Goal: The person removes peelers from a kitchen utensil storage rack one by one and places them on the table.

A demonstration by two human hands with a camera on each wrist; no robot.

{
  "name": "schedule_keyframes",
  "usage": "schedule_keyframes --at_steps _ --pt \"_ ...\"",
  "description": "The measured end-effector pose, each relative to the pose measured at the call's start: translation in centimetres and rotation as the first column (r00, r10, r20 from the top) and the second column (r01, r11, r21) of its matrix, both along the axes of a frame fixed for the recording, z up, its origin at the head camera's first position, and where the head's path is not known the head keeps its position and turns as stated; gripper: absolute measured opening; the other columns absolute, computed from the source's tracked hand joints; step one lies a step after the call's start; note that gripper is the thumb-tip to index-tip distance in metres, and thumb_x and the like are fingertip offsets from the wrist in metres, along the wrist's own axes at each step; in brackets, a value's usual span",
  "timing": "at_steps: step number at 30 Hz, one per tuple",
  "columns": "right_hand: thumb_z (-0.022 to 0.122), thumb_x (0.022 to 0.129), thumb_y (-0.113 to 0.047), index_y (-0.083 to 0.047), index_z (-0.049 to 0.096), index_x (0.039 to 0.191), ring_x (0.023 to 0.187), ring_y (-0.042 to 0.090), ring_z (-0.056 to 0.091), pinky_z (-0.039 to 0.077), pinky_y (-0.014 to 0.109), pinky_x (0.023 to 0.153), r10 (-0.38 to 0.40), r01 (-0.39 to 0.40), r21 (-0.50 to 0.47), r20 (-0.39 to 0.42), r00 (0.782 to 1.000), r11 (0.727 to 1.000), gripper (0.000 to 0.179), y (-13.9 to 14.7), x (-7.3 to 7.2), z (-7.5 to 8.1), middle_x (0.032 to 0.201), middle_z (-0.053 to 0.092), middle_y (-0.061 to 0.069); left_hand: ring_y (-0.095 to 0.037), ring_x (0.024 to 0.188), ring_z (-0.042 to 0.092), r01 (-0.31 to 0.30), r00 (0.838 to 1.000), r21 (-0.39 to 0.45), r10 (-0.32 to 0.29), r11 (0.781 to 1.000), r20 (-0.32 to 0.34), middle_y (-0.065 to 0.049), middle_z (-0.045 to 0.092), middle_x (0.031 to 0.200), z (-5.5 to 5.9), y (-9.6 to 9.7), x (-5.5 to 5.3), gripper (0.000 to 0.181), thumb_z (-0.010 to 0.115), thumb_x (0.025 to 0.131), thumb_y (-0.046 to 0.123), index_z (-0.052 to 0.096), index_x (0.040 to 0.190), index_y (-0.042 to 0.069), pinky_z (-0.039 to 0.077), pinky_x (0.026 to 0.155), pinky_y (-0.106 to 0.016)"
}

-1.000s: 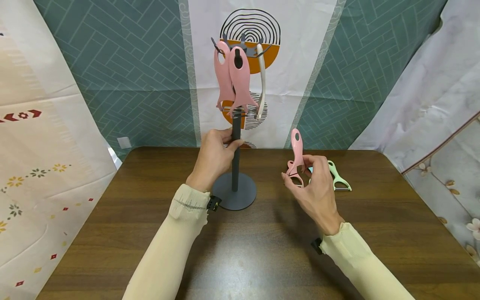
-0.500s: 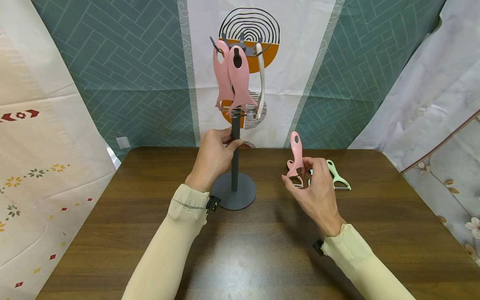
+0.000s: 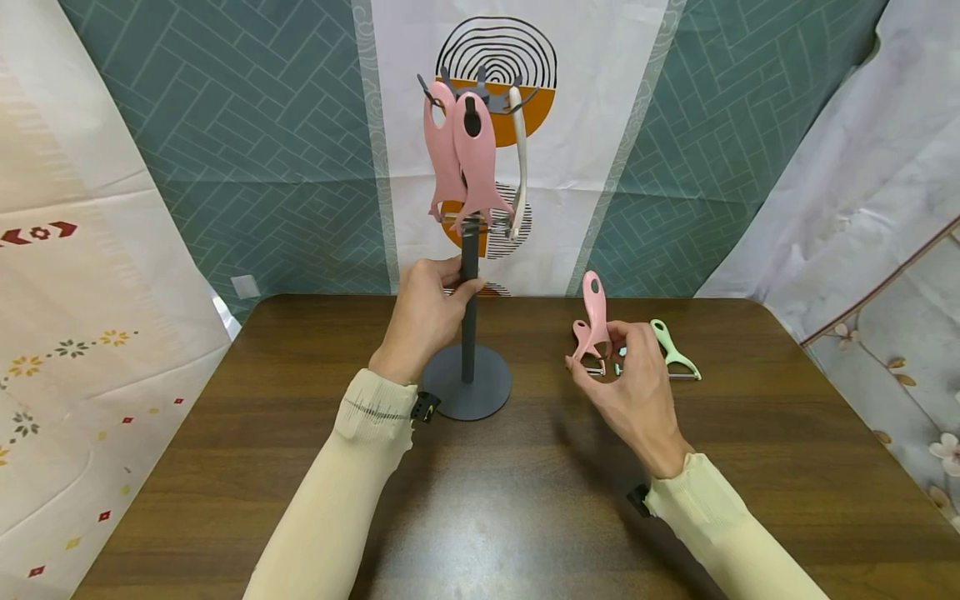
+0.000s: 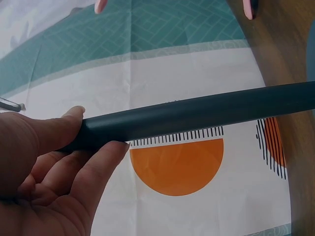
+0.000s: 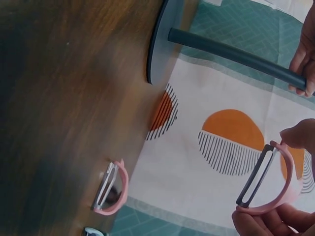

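Note:
My left hand (image 3: 423,315) grips the upright dark grey post (image 3: 468,337) of a hook stand, thumb on one side and fingers curled on the other. My right hand (image 3: 637,379) pinches a pink Y-shaped peeler (image 3: 596,308) by its head, handle pointing up. In the right wrist view, thumb and fingertips hold both ends of its blade frame (image 5: 290,182). From the stand's hooks hang two pink peelers (image 3: 476,158) at the front and a white peeler (image 3: 519,158) on the right, seen edge-on.
Behind the held peeler, another pink peeler (image 3: 580,331) lies on the wooden table (image 3: 322,358). A light green peeler (image 3: 670,346) lies beyond my right hand, which partly hides a pale blue-green piece (image 3: 618,367). The stand's round base (image 3: 472,404) rests left of them.
The right hand and its pink peeler have sunk slightly, and the peeler's handle leans farther back from upright. The left hand stays on the post.

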State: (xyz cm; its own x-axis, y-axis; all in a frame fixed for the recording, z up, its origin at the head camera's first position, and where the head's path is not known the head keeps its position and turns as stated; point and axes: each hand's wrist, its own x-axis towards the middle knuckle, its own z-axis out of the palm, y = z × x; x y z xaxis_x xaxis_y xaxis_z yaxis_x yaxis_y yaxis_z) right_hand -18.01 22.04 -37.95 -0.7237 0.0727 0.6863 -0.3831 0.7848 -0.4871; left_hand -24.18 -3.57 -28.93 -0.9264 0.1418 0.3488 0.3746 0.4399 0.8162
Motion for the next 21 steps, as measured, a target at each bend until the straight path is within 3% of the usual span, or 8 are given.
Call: schedule_keyframes --at_steps 6,13,21 --pt "0.088 0.075 -0.025 0.0 0.059 0.111 0.087 0.025 0.051 0.036 0.029 0.077 -0.007 0.007 0.008 0.014 1.0 1.0 0.053 0.1 0.2 -0.3 0.096 0.057 0.017 -0.018 0.103 0.075 -0.004 1.0 -0.005 0.004 1.0 -0.007 -0.012 0.078 0.111 -0.1 0.0 -0.1 0.032 0.071 0.097 0.015 0.071 0.126 0.003 0.059 0.087 -0.039" --pt "0.088 0.076 -0.026 0.0 0.06 0.11 0.088 0.023 0.052 0.037 0.03 0.077 -0.031 0.03 0.018 0.061 0.998 0.999 0.052 0.3 0.6 -0.6 0.096 0.055 0.012 -0.017 0.102 0.075 -0.01 1.0 -0.008 0.01 1.0 -0.016 -0.011 0.078 0.109 0.0 0.1 0.0 0.03 0.072 0.097 0.016 0.073 0.124 0.003 0.059 0.086 -0.037" --pt "0.084 0.077 -0.02 0.004 0.06 0.109 0.088 0.026 0.051 0.035 0.027 0.077 -0.028 0.024 0.059 0.059 0.998 0.998 0.047 0.5 0.8 -1.0 0.094 0.057 0.016 -0.018 0.103 0.075 -0.012 1.0 -0.008 0.012 1.0 -0.016 -0.01 0.079 0.107 0.0 0.0 0.0 0.027 0.072 0.097 0.016 0.074 0.12 0.003 0.058 0.086 -0.037"
